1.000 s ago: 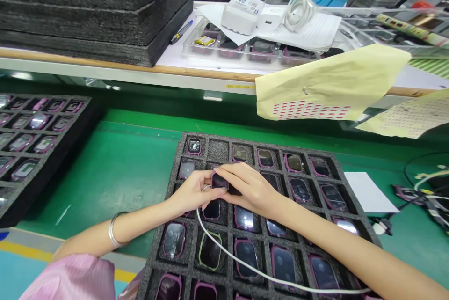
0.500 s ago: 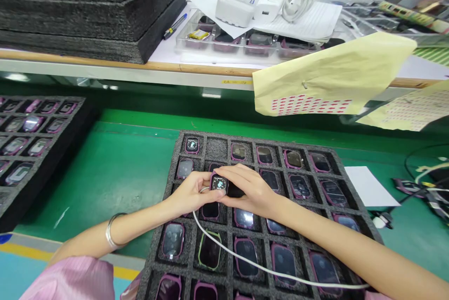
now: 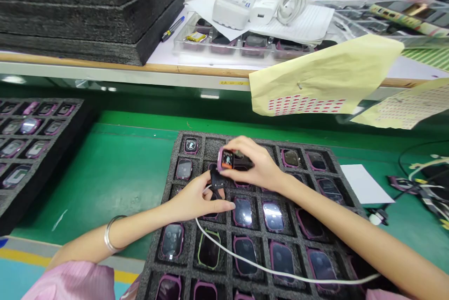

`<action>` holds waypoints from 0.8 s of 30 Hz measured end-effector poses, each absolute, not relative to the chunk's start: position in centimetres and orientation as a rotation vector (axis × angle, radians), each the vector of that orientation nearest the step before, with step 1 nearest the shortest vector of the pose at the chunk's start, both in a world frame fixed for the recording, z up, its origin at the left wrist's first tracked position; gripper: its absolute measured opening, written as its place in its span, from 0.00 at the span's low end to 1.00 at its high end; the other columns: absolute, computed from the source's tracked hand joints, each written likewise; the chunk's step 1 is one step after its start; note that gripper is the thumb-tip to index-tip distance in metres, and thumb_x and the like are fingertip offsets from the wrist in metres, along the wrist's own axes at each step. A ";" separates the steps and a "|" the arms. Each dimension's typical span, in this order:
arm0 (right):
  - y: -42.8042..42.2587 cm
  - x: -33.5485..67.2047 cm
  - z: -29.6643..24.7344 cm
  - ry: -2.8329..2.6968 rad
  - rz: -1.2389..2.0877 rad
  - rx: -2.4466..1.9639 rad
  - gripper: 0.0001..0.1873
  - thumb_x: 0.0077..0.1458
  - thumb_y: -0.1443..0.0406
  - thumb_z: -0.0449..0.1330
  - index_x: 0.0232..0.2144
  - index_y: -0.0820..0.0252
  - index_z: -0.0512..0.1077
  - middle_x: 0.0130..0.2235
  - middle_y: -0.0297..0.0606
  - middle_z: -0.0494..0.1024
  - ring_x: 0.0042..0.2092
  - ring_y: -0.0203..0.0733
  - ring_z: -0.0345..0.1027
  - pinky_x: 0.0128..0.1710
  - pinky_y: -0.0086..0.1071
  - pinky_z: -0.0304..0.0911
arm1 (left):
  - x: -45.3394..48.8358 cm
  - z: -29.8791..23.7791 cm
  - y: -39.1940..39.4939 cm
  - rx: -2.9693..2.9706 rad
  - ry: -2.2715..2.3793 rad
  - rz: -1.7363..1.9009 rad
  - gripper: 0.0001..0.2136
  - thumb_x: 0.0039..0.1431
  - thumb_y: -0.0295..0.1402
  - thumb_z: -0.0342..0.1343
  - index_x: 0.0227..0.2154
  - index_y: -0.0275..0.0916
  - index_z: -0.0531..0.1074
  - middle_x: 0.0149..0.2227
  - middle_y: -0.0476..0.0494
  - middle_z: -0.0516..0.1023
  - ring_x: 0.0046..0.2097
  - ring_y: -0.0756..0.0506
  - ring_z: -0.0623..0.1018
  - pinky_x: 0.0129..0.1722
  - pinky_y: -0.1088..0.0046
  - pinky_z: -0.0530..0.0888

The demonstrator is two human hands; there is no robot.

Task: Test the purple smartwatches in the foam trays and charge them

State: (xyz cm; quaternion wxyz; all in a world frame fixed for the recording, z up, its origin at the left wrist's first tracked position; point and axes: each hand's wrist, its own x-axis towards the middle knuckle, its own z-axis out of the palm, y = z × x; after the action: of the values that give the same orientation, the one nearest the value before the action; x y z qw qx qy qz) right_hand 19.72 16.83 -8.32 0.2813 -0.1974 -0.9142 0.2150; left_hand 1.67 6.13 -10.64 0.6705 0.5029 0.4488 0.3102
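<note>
A black foam tray (image 3: 177, 163) with several small pink-rimmed smartwatch bodies in its cells lies on the green belt in front of me. My right hand (image 3: 254, 166) is closed on one watch body (image 3: 225, 160) with a lit screen, held just above the tray's second row. My left hand (image 3: 196, 199) pinches a small black connector (image 3: 217, 179) at the end of a white cable (image 3: 259, 267) that runs across the tray to the lower right. The connector sits just below the watch, apart from it.
A second foam tray of watches (image 3: 31, 150) lies at the left. On the shelf behind are stacked black foam sheets (image 3: 87, 10), a clear tray (image 3: 242, 45), a white charger and coiled cable (image 3: 291, 3). Yellow label sheets (image 3: 322, 80) hang over the edge. Other people stand behind.
My right hand has lifted the watch up and away from the left hand; the connector has come off it and stays in my left fingers. The watch screen has lit up.
</note>
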 end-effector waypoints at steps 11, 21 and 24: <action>19.2 20.4 -6.9 -2.895 0.247 -0.818 0.15 0.55 0.67 0.64 0.45 0.65 0.71 0.41 0.47 0.74 0.43 0.53 0.69 0.42 0.41 0.64 | 2.6 -8.7 6.4 1.061 0.915 0.705 0.12 0.54 0.34 0.59 0.38 0.35 0.65 0.36 0.47 0.70 0.23 0.57 0.60 0.21 0.79 0.57; 18.0 22.0 -7.9 -2.756 0.225 -0.972 0.15 0.52 0.63 0.66 0.40 0.65 0.71 0.39 0.46 0.74 0.40 0.51 0.69 0.38 0.39 0.65 | 4.0 -10.6 7.0 1.124 0.904 0.672 0.15 0.52 0.36 0.61 0.39 0.35 0.66 0.40 0.43 0.73 0.20 0.58 0.61 0.17 0.81 0.60; 15.9 23.1 -7.2 -2.562 0.474 -0.838 0.14 0.55 0.62 0.63 0.43 0.62 0.69 0.40 0.42 0.73 0.40 0.46 0.69 0.41 0.36 0.65 | 3.7 -10.6 7.1 1.113 0.908 0.674 0.19 0.50 0.35 0.62 0.42 0.34 0.65 0.42 0.42 0.73 0.20 0.59 0.58 0.18 0.81 0.57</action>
State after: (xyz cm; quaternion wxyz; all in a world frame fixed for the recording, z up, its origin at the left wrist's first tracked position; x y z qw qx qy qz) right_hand 23.10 15.93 -7.15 0.2008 -0.3001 -0.9170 0.1695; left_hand 3.72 7.10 -10.56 0.7015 0.4999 0.4080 0.3026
